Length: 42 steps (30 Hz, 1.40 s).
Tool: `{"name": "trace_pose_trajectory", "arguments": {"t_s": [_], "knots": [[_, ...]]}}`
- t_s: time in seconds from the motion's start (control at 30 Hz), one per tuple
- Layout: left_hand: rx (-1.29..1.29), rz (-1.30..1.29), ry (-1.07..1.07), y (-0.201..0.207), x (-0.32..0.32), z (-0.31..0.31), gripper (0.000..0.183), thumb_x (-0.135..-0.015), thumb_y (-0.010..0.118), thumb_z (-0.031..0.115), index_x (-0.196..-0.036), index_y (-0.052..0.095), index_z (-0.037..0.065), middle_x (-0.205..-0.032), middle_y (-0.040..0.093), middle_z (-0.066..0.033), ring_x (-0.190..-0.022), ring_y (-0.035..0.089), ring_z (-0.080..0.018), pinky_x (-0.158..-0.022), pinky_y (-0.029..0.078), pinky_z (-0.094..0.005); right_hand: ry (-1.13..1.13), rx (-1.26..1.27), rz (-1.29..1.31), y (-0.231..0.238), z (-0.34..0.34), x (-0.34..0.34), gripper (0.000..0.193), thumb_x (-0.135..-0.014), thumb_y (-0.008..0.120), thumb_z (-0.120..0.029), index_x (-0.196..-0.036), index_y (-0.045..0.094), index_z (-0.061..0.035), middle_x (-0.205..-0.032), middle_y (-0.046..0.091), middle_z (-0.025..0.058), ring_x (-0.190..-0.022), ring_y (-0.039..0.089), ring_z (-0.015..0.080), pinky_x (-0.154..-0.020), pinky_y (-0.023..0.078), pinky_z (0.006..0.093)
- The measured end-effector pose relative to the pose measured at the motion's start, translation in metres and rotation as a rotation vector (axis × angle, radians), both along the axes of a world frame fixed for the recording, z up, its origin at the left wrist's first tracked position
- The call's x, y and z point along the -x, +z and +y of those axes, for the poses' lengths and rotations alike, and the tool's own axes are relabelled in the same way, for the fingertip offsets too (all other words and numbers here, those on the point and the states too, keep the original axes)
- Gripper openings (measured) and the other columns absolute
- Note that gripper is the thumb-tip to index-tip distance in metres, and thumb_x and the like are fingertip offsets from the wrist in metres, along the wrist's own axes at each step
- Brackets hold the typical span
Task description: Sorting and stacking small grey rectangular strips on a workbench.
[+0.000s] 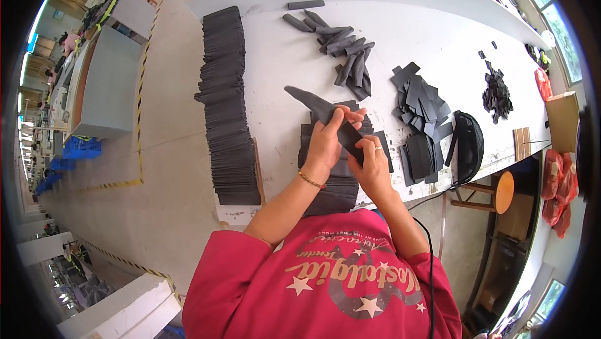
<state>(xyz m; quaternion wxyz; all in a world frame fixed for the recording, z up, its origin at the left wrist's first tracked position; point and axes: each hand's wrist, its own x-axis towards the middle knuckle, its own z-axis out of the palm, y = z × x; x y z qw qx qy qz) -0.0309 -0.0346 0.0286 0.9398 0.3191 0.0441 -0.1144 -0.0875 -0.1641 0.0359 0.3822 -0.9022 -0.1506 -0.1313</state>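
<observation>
Two hands meet over the middle of the white worktable [432, 38], and both are busy on one dark grey fabric piece [322, 110]. Starting at the left edge of the table, a long stack of dark flat sheets [226, 107] runs along it, row upon row, well apart from the hands. Moving in, the left hand [327, 142] curls around the fabric piece, fingers folded over its near end, a thin bracelet [311, 180] on the wrist. The piece itself is lifted off the table, its pointed free end angling up and away to the left. Right beside it, the right hand [370, 165], ring on one finger, pinches the same piece from below, thumb and fingers closed on it. Beneath both hands lies a lower pile of dark sheets [335, 182]. Further back, a cluster of rolled dark pieces [344, 48] lies loose. To the right, a heap of flat dark cut-outs [422, 107], then a round black object [469, 145], and a small dark scrap pile [498, 92] near the far edge.
</observation>
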Motion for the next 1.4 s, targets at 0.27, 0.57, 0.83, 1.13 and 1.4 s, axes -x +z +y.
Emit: {"name": "trace_pose_trajectory", "arguments": {"t_s": [0.27,0.57,0.83,1.13,1.4], "knots": [[-0.037,0.090,0.048,-0.008,0.007,-0.005,0.021,-0.100,0.052,0.024,-0.106,0.055,0.004,-0.097,0.069,-0.0176,-0.109,0.063,-0.0278,-0.093,0.047,-0.0359,0.050,0.119,-0.042,0.011,-0.002,-0.008,0.035,-0.077,0.070,-0.002,-0.103,0.048,-0.0016,-0.098,0.056,0.0185,-0.084,0.059,0.0389,-0.066,0.049,0.0439],[-0.209,0.038,0.185,0.010,-0.016,0.007,0.032,-0.096,0.060,0.025,-0.089,0.061,-0.006,-0.081,0.070,-0.0171,-0.090,0.069,-0.0284,-0.086,0.052,-0.0365,0.111,0.076,0.034,0.015,-0.016,0.008,0.025,-0.079,0.069,-0.003,-0.097,0.051,-0.0022,-0.099,0.056,0.0160,-0.087,0.058,0.0371,-0.073,0.050,0.0424],[-0.083,0.152,0.092,0.004,0.011,-0.021,0.035,-0.095,0.061,0.026,-0.083,0.064,-0.006,-0.083,0.070,-0.0171,-0.086,0.069,-0.0269,-0.082,0.054,-0.0360,0.156,0.063,-0.108,0.007,0.000,-0.015,0.029,-0.077,0.070,-0.002,-0.099,0.051,-0.0023,-0.101,0.056,0.0162,-0.091,0.057,0.0369,-0.076,0.049,0.0425],[0.024,0.193,0.260,0.020,-0.004,-0.002,0.033,-0.097,0.058,0.027,-0.102,0.059,-0.005,-0.093,0.069,-0.0173,-0.088,0.068,-0.0296,-0.084,0.055,-0.0398,0.150,0.128,-0.007,0.014,-0.022,-0.010,0.032,-0.076,0.070,-0.001,-0.103,0.053,-0.0025,-0.104,0.056,0.0159,-0.089,0.060,0.0359,-0.072,0.051,0.0424],[0.076,0.087,0.198,0.013,0.001,-0.014,0.030,-0.100,0.052,0.028,-0.107,0.057,0.000,-0.089,0.068,-0.0113,-0.090,0.069,-0.0288,-0.086,0.053,-0.0390,0.235,0.025,-0.207,0.026,-0.017,-0.032,0.019,-0.079,0.065,0.005,-0.095,0.057,-0.0008,-0.098,0.058,0.0142,-0.082,0.060,0.0338,-0.069,0.050,0.0411]]}}
